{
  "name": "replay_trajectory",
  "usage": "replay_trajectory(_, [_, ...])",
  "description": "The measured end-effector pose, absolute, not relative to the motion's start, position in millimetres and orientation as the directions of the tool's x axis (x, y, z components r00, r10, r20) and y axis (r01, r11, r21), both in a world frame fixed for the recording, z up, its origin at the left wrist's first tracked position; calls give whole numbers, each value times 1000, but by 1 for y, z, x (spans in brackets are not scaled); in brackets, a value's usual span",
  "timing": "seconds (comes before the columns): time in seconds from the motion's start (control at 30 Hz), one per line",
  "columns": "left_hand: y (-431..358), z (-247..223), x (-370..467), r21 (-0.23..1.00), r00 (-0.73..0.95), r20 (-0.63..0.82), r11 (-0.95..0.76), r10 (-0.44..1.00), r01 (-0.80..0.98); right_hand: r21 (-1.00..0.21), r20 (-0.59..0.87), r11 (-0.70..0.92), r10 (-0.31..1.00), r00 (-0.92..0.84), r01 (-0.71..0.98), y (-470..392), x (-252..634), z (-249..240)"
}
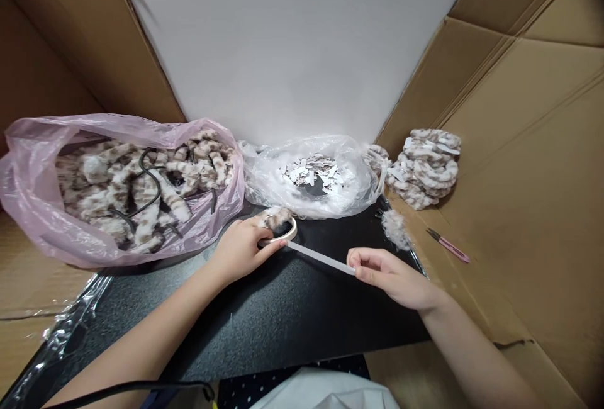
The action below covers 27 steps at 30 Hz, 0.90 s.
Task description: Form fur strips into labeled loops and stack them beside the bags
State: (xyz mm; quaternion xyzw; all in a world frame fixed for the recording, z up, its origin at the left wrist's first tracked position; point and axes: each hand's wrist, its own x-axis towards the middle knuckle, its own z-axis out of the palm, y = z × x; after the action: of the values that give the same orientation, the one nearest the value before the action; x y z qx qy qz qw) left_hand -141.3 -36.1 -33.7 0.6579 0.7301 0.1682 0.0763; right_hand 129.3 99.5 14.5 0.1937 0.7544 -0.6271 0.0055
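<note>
Near the middle of the black table, my left hand (243,248) is closed on a white band loop (293,228) with a piece of spotted fur (276,216) beside it. From my left fingertips a narrow whitish strip (321,257) stretches to the right. Its far end is pinched between the thumb and fingers of my right hand (387,275). The strip looks straight and taut. My left palm hides part of the loop and fur.
A pink bag (33,207) of spotted fur pieces and dark cords lies left. A clear bag (264,176) of small white pieces is behind the hands. Right are stacked fur rings (427,170), a fluff clump (396,229) and pink snips (453,249). Cardboard walls (533,145) flank the black table (283,321).
</note>
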Motion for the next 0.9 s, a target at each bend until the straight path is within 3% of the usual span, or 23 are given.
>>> replay_trajectory(0.07, [-37, -35, -143, 348, -75, 125, 27, 989, 937, -910, -268, 225, 319, -909, 347, 103, 129, 14])
replay_trajectory(0.13, [-38, -36, -144, 322, -39, 151, -11, 988, 947, -796, -288, 399, 413, -864, 456, 108, 128, 16])
replay_trajectory(0.23, [-37, -37, -142, 255, 1, 174, -46, 985, 966, -412, -289, 610, 617, -732, 677, 110, 124, 23])
replay_trajectory(0.3, [-37, -36, -139, 228, 40, 189, -83, 981, 970, -254, -240, 664, 661, -711, 703, 106, 113, 28])
replay_trajectory(0.47, [-36, -35, -133, 240, 89, 207, -139, 974, 961, -226, -19, 884, 417, -909, 410, 83, 56, 23])
replay_trajectory(0.63, [-37, -35, -137, 304, 56, 219, -123, 974, 945, -57, -65, 982, 177, -982, 181, 82, 14, 9])
replay_trajectory(0.73, [-37, -33, -138, 456, 2, 199, -95, 980, 885, -51, -54, 992, 111, -992, 114, 84, 17, 10])
replay_trajectory(0.9, [-35, -27, -130, 725, -115, 105, 2, 988, 688, 33, 71, 992, 123, -990, 126, 71, 39, 20])
